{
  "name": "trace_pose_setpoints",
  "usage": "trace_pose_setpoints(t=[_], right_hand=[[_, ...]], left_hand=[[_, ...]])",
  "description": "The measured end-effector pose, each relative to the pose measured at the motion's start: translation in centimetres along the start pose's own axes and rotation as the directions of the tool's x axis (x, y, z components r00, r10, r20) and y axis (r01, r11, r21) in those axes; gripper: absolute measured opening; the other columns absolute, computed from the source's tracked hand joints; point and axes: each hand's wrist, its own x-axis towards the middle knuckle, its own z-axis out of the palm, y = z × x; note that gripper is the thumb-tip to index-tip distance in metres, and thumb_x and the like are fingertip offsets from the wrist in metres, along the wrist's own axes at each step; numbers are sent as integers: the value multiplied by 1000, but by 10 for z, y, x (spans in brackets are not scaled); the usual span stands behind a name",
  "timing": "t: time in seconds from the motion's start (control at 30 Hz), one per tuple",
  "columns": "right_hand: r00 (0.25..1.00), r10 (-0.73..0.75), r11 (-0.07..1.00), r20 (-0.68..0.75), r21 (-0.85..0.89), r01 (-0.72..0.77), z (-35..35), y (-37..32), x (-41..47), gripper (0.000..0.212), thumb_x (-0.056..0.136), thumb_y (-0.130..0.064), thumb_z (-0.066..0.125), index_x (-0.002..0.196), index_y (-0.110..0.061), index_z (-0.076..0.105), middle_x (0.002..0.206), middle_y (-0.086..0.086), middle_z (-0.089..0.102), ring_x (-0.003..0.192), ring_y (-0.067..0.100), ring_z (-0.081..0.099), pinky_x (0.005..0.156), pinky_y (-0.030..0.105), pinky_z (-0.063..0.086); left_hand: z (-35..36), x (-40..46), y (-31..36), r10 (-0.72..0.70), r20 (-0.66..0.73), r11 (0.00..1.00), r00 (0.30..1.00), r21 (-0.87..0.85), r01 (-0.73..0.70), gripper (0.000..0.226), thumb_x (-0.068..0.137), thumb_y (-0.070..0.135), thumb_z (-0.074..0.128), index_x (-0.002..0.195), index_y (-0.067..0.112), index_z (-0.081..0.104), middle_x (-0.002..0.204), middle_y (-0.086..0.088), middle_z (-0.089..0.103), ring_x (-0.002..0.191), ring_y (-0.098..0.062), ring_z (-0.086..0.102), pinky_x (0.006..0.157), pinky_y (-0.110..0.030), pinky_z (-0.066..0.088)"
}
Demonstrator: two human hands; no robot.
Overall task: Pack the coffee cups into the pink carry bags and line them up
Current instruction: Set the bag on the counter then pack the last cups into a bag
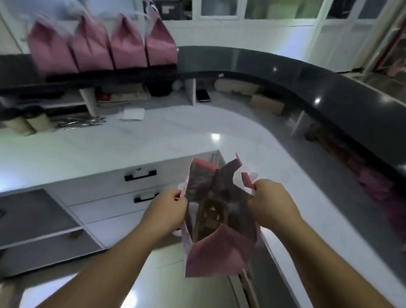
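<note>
I hold an open pink carry bag [217,256] in the air in front of the white counter. My left hand [167,209] pinches its left rim and my right hand [270,204] pinches its right rim, pulling the mouth apart. A brown cardboard cup holder [212,216] lies at the bottom inside the bag. Several closed pink bags [103,44] stand side by side in a row on the raised black ledge at the back left. Two paper coffee cups with dark lids [28,120] stand on the white counter at the far left.
The white counter [174,136] curves round to the right under a raised black ledge [302,74]. White drawers with black handles [141,175] sit below the counter. A white paper stack [133,113] and metal utensils [82,122] lie at the counter's back. More pink bags [389,202] lie under the right ledge.
</note>
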Motion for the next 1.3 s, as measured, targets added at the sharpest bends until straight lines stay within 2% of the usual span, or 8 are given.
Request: trace_pose_setpoints(t=[0.2,0.33,0.47,0.53,0.83,1.0,1.2,1.3], right_hand=[[981,-174,985,88,11,174,13,-65,65,25,88,-13,55,110,-18,66,83,1,67,71,21,66,70,40,63],[927,-314,949,203,42,312,23,-118,96,38,89,-8,50,125,-20,56,86,2,65,69,19,61,59,33,54],[895,-418,908,153,34,418,36,-175,117,14,93,-24,48,103,-20,57,75,-6,58,66,17,58,51,31,42],[884,-446,895,137,59,443,44,-206,127,13,95,-29,49,97,-21,59,73,-6,58,67,20,59,53,31,42],[921,-373,923,107,138,358,88,-340,166,18,94,-32,59,92,-17,70,78,1,69,66,22,65,57,33,52],[935,-344,934,86,136,331,108,-398,185,24,94,-33,61,74,-21,64,63,-6,61,54,13,58,45,24,34],[938,-324,941,127,149,304,124,-448,215,24,92,-30,56,72,-21,66,62,-1,67,54,20,65,52,36,57],[934,-335,937,120,146,317,133,-464,241,27,93,-29,55,70,-20,65,61,-1,65,53,21,63,47,32,49]], left_hand=[[-38,36,-13,-122,-133,992,984,-23,120,31,106,35,48,84,25,67,77,-1,71,67,-17,67,53,-26,43],[-68,51,-31,-184,-239,982,953,-71,172,32,108,36,47,87,25,68,78,1,71,64,-15,67,52,-23,45],[-114,70,-53,-224,-323,974,920,-119,195,32,107,32,45,88,24,70,80,0,72,70,-17,69,54,-24,43],[-140,83,-66,-231,-344,971,910,-136,195,32,106,30,45,88,24,70,80,2,72,72,-16,69,54,-23,42],[-260,161,-139,-211,-331,975,920,-144,171,27,106,28,46,101,22,71,93,2,74,78,-14,69,56,-22,43],[-308,203,-172,-195,-319,977,928,-149,154,31,108,39,47,111,22,72,101,2,75,83,-16,71,57,-22,46],[-340,254,-195,-184,-312,982,932,-106,158,29,106,39,48,101,23,72,92,3,75,75,-11,68,50,-18,39],[-352,283,-199,-202,-298,977,933,-131,169,26,104,34,49,99,24,72,89,4,75,77,-17,70,52,-25,48]])
